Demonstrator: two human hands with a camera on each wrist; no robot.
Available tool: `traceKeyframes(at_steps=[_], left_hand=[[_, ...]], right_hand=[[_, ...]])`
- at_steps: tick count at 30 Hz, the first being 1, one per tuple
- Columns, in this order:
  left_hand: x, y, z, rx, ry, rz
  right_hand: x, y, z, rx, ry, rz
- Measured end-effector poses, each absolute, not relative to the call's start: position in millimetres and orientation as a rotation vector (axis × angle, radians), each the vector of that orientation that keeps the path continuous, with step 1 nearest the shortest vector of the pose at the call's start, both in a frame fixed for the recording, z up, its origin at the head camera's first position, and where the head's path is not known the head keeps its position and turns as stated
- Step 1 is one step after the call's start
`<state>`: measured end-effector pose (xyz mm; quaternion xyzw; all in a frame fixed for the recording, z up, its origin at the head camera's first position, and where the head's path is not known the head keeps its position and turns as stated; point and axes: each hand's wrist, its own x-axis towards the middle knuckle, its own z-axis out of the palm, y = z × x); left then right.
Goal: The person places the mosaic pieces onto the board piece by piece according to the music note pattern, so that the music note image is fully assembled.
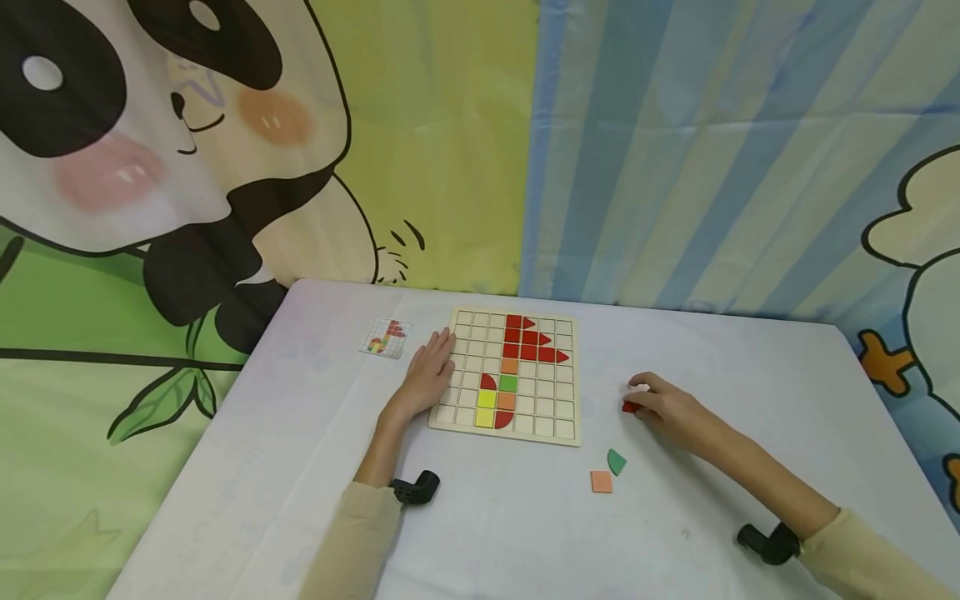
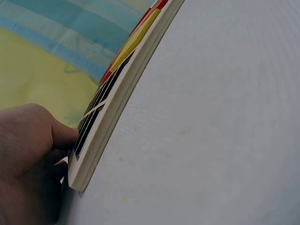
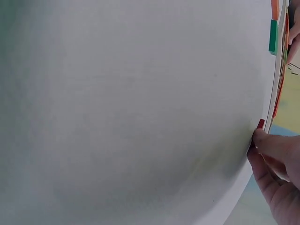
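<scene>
A wooden grid board [image 1: 543,392] lies on the table, partly filled with red, orange, green and yellow pieces. Along its left edge rests my left hand [image 1: 431,372], fingers extended; the left wrist view shows the thumb against the board's frame [image 2: 105,112]. To the right of the board, my right hand [image 1: 670,410] pinches a small red piece [image 1: 630,407] between thumb and fingers, low over the table. The same red piece [image 3: 260,123] pokes out past the fingertips in the right wrist view; the rest of it is hidden by them.
A green quarter-round piece [image 1: 617,462] and an orange square [image 1: 602,482] lie in front of the right hand. Left of the board is a small pattern card [image 1: 386,337]. Behind the white table [image 1: 510,517] hangs a printed curtain [image 1: 442,150].
</scene>
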<state>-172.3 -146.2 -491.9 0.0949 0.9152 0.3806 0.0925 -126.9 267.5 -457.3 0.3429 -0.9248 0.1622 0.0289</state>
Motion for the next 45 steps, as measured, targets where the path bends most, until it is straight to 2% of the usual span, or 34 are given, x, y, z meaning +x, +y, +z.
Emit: traceKeyframes(at_steps=[6,12,16,21,26,30,45], left_hand=[[-172.5,-145.5,-492.2,0.269,2.71,1.118],[-173.2,-145.0,-491.6,0.275,2.716,1.123],[-173.5,-145.5,-490.7,0.28,2.718,1.129],[-173.8,-147.6,-490.6,0.275,2.708,1.146],[-174.9,-146.7,-491.0,0.301,2.715,1.129],[-173.8,-146.3,-488.7,0.312,2.712,1.125],[-173.7,-147.1,-486.6,0.294,2.711,1.078]], right_hand=[[-133.2,270.6,-459.5,1.16,-2.788,0.507],[-137.5,251.5,-449.2,1.127,-2.814,0.547],[-141.5,212.9,-433.2,1.178,-2.825,0.643],[-149.6,146.0,-419.8,1.378,-2.734,0.689],[-165.5,87.9,-420.6,1.515,-2.727,0.623],[-178.3,59.7,-426.1,1.548,-2.84,0.57],[-198.7,39.1,-435.5,1.575,-2.929,0.48]])
